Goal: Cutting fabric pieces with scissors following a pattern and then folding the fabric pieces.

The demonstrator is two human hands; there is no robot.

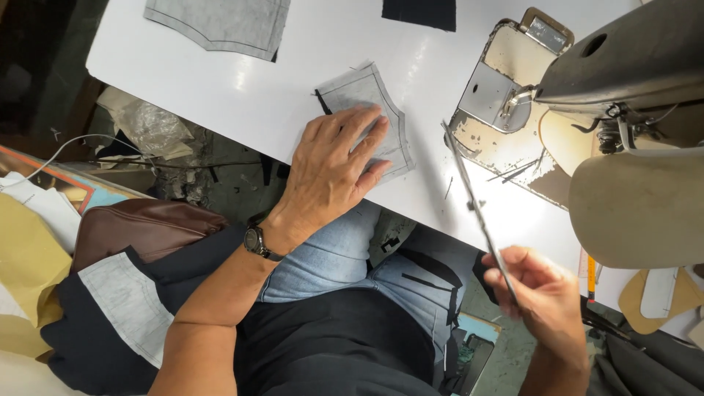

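While the left hand (pixel 334 165) is pressing flat on the grey fabric piece (pixel 367 121), the right hand (pixel 543 290) is pinching long scissors (pixel 475 205) near the sewing machine (pixel 623 110).

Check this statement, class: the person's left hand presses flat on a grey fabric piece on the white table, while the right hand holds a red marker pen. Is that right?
One detail is wrong. In the head view the right hand holds thin metal scissors, not a red marker pen. The left hand does press flat on the grey fabric piece on the white table.

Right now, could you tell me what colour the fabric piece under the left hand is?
Grey with lighter stitched edges: the fabric piece under the left hand, seen in the head view.
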